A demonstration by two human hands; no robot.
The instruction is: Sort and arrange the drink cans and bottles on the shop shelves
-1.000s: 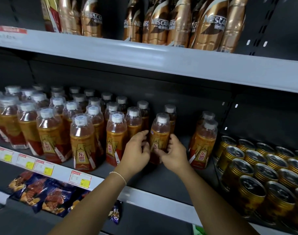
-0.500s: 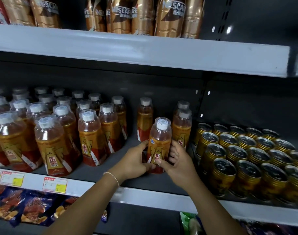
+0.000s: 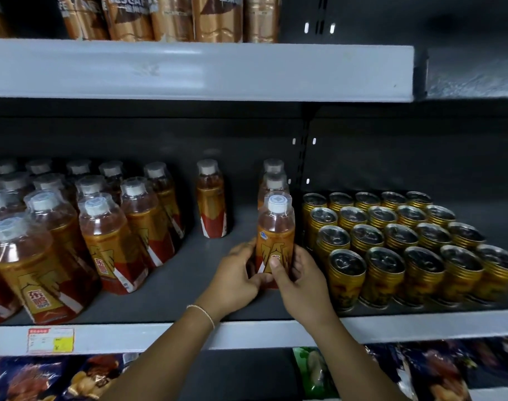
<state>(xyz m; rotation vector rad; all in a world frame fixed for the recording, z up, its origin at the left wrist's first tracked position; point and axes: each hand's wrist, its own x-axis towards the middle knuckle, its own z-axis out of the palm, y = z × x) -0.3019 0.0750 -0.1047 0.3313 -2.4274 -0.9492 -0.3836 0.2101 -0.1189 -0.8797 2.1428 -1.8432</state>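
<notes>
Head view, left hand [image 3: 236,274], right hand [image 3: 302,286] gripping 东鹏 bottle [image 3: 275,227]

Single view on record: head camera, wide-angle, worn by the person. It stands directly before the middle shelf [image 3: 189,273] and faces it squarely, pitched slightly downward, so the bottle caps [image 3: 134,189] and can tops [image 3: 365,237] on that shelf show from above. Range is close: the left hand [image 3: 236,273] and right hand [image 3: 302,285] enter from the lower frame edge and grip one bottle [image 3: 275,238] near the shelf's front. Above the middle shelf, the upper shelf [image 3: 189,70] shows its front face, its stock cut off by the frame. Below the middle shelf, snack packets [image 3: 30,380] line the bottom edge.
</notes>
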